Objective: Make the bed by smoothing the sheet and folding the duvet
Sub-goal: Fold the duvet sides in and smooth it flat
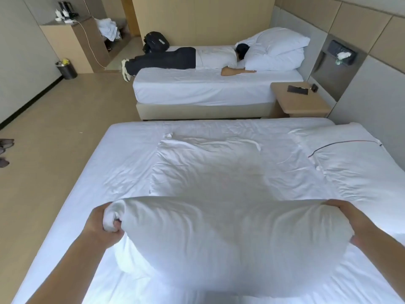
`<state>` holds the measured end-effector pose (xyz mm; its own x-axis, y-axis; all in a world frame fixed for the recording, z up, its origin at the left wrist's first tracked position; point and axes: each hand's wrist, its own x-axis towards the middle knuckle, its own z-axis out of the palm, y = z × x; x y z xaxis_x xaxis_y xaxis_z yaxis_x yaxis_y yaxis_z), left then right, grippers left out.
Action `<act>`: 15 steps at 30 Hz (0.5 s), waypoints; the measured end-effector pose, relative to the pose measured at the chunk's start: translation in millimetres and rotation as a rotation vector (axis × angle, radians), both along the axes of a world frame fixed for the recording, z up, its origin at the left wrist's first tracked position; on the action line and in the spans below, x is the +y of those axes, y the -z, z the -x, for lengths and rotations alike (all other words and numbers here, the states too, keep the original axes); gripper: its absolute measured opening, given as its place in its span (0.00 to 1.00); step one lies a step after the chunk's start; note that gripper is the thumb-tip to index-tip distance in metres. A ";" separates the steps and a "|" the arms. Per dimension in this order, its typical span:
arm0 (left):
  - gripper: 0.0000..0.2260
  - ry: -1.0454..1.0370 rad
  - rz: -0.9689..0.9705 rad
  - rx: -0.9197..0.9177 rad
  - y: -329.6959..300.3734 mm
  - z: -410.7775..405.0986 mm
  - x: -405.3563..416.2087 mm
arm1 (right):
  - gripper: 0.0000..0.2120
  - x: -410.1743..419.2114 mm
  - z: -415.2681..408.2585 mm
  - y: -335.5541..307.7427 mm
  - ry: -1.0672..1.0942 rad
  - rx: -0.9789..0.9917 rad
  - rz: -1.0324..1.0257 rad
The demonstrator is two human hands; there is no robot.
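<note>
Duvet [230, 233] edge bunched in left hand [102, 224], right hand [350, 222] fingers

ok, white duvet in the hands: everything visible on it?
The white, puffy fabric duvet is heavily creased and partly folded. Its near fold is lifted, bunched in the left hand and gripped by the right hand at opposite ends. The rest lies flat and rumpled across the near bed's white sheet, casting a shadow.

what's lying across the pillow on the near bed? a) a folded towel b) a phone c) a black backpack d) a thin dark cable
d: a thin dark cable runs across the pillow at the right end of the near bed.
</note>
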<state>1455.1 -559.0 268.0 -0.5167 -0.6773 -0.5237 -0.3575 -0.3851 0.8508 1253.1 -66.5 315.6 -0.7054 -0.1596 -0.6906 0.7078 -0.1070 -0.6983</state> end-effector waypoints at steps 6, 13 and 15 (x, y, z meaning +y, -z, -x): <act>0.11 -0.428 -0.203 0.567 -52.7 164.2 -40.6 | 0.03 -88.7 187.2 -24.2 0.432 0.270 0.125; 0.25 0.106 0.049 0.113 101.2 183.2 -22.9 | 0.33 -144.3 189.4 135.9 -0.271 0.475 -0.434; 0.31 0.378 0.292 -0.148 152.5 170.9 -12.4 | 0.42 -144.0 169.0 187.8 -0.485 0.455 -0.645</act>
